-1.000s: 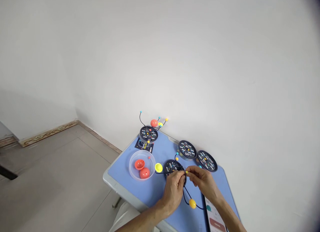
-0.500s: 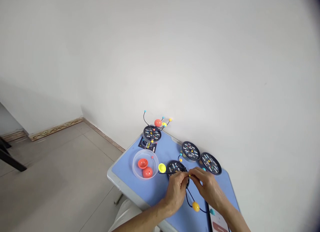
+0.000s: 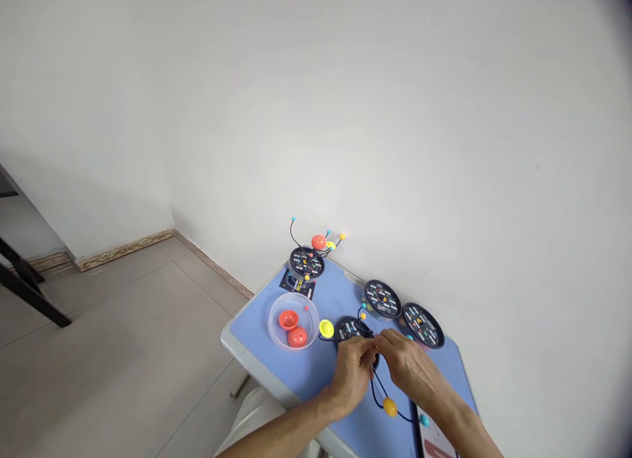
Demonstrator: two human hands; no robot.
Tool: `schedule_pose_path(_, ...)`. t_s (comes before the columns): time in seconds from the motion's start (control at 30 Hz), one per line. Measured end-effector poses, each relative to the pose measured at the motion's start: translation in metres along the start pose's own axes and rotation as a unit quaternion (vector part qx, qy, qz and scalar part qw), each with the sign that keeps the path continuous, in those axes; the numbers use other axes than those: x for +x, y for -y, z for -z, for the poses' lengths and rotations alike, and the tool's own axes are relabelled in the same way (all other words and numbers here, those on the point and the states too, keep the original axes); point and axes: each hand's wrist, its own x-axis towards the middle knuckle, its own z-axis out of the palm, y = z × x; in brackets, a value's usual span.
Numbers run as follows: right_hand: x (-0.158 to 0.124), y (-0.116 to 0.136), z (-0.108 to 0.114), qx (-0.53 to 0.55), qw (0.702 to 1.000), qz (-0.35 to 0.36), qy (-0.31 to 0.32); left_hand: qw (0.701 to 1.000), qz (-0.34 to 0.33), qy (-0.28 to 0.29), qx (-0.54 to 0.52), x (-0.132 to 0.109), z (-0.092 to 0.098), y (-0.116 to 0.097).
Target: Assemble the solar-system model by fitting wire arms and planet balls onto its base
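My left hand (image 3: 351, 369) and my right hand (image 3: 405, 362) meet with pinched fingers over a round black base (image 3: 348, 326) printed with planets. The left fingers hold a planet model by its thin black arms near the middle. The right fingers pinch a tiny yellow bead (image 3: 376, 348), mostly hidden by the fingertips. From the model, curved arms carry a yellow half shell (image 3: 326, 328) to the left, an orange-yellow ball (image 3: 390, 407) and a teal ball (image 3: 424, 420) toward me, and small blue and orange balls (image 3: 363, 316) behind.
A clear dish (image 3: 272, 339) holds red half shells (image 3: 297, 337). A finished-looking planet model (image 3: 307, 263) stands on a printed card (image 3: 297, 285) at the back left. Two lidded tubs (image 3: 382, 299) sit by the wall. A phone or tablet (image 3: 434, 441) lies near my right forearm on the blue table (image 3: 296, 379).
The view has shifted slightly, moving everything a little right. My right fingers have closed further over the yellow bead; both hands stay at the model's middle.
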Motion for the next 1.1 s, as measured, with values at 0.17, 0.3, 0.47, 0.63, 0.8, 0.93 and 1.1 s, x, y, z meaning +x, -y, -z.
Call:
schedule_pose_path(0.17, 0.001, 0.001, -0.002, -0.002, 1.000, -0.003, -0.019, 1.000, 0.007, -0.012, -0.004, -0.002, -0.003, 0.002)
schedule_pose_path(0.3, 0.000, 0.002, -0.003, -0.022, 0.999, -0.014, -0.025, 1.000, 0.010, -0.019, -0.002, -0.003, -0.005, 0.005)
schedule_pose_path(0.47, 0.000, 0.002, -0.003, -0.044, 0.999, -0.020, -0.003, 1.000, 0.009, -0.020, 0.005, -0.004, -0.003, 0.005)
schedule_pose_path(0.63, 0.000, 0.003, 0.004, -0.006, 1.000, -0.015, -0.011, 1.000, -0.004, -0.013, 0.027, -0.005, 0.001, 0.004)
schedule_pose_path(0.8, 0.000, 0.001, 0.022, 0.011, 0.998, -0.028, -0.052, 0.995, -0.030, -0.029, 0.089, -0.011, 0.005, 0.001)
schedule_pose_path(0.93, 0.000, -0.001, 0.037, 0.033, 0.994, -0.049, -0.095, 0.972, -0.124, -0.023, 0.197, -0.036, 0.020, -0.005)
schedule_pose_path(1.1, -0.013, 0.008, 0.048, 0.043, 0.985, -0.030, -0.164, 0.905, -0.301, -0.117, 0.279, -0.066, 0.077, -0.020)
